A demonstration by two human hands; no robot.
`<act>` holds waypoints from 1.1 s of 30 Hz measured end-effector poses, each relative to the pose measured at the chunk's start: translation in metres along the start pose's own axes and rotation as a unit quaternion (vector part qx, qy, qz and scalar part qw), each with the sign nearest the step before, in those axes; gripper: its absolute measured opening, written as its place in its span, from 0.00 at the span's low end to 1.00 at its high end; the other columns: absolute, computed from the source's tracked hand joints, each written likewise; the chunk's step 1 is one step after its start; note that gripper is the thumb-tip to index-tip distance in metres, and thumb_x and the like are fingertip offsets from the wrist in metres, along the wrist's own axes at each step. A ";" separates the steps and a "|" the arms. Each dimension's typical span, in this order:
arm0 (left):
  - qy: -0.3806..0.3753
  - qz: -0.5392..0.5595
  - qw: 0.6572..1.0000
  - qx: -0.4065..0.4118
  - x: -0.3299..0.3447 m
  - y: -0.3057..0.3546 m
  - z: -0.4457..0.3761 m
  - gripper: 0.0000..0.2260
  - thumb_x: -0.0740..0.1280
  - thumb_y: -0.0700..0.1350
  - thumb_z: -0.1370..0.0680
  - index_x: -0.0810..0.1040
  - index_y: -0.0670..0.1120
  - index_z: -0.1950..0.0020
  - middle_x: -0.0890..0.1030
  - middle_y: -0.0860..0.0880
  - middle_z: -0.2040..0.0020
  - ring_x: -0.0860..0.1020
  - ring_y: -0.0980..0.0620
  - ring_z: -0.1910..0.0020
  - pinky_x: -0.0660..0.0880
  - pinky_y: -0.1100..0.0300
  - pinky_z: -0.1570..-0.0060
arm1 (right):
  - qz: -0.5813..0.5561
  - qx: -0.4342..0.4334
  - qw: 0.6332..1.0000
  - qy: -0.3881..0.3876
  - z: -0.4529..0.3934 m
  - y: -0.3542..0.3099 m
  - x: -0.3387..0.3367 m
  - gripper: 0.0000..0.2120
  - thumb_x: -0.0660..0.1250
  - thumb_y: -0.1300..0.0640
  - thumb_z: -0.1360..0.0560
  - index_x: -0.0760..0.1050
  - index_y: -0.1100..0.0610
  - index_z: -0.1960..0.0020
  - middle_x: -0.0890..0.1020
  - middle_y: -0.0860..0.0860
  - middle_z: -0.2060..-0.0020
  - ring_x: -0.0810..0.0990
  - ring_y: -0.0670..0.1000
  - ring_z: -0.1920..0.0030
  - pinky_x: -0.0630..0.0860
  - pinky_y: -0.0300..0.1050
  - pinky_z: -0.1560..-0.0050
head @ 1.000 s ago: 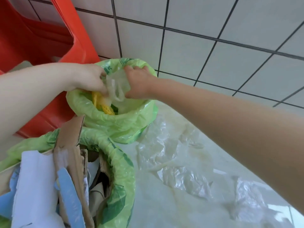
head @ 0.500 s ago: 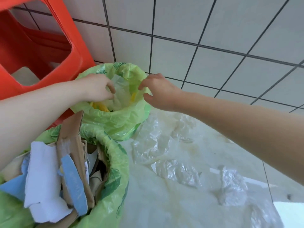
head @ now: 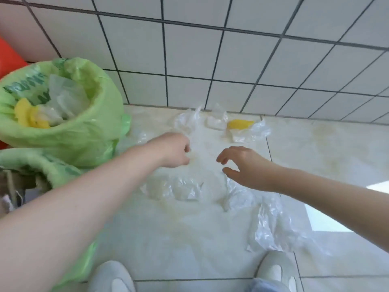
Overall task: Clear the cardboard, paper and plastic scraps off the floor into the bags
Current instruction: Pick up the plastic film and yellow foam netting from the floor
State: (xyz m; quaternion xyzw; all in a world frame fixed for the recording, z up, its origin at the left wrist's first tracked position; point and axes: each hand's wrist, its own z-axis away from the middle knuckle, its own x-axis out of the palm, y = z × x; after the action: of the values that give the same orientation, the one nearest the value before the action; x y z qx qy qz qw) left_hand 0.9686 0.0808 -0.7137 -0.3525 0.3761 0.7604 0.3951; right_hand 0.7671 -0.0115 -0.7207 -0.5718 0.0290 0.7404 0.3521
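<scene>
Left hand (head: 174,149) loosely curled, right hand (head: 245,165) spread, both empty over crinkly clear plastic scraps (head: 183,189); stuffed light-green plastic bag (head: 84,135) far left.

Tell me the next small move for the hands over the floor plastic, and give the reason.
Probably lower the right hand onto the clear plastic scrap below it and gather it. Both hands look empty, the left hand loosely curled, and clear scraps still lie on the floor near the green bag.
</scene>
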 end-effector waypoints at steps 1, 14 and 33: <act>-0.028 -0.040 0.999 0.016 0.024 0.009 -0.005 0.18 0.66 0.48 0.26 0.74 0.50 0.36 0.74 0.48 0.36 0.73 0.46 0.37 0.72 0.54 0.40 | -0.007 0.026 1.000 -0.012 0.011 0.018 0.013 0.15 0.62 0.54 0.22 0.71 0.51 0.36 0.75 0.46 0.43 0.72 0.49 0.40 0.68 0.42 0.40; -0.020 -0.145 0.986 0.079 0.156 0.000 -0.006 0.17 0.60 0.34 0.25 0.68 0.45 0.37 0.68 0.44 0.40 0.67 0.41 0.40 0.72 0.49 0.46 | -0.014 0.243 0.970 -0.007 0.081 0.105 0.117 0.27 0.67 0.44 0.26 0.63 0.52 0.32 0.67 0.53 0.37 0.66 0.57 0.38 0.73 0.51 0.44; 0.167 0.216 0.961 0.045 0.164 -0.002 0.005 0.17 0.62 0.26 0.32 0.69 0.49 0.64 0.67 0.53 0.64 0.70 0.49 0.65 0.64 0.61 0.65 | 0.053 0.306 0.947 -0.085 0.094 0.108 0.135 0.23 0.71 0.56 0.29 0.63 0.53 0.40 0.66 0.52 0.44 0.69 0.57 0.46 0.68 0.51 0.55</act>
State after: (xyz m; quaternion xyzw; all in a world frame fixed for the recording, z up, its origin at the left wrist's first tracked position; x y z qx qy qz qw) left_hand 0.8972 0.1407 -0.8484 -0.3670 0.5382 0.7398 0.1685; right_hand 0.6159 0.0153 -0.8448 -0.3691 0.2548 0.7594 0.4714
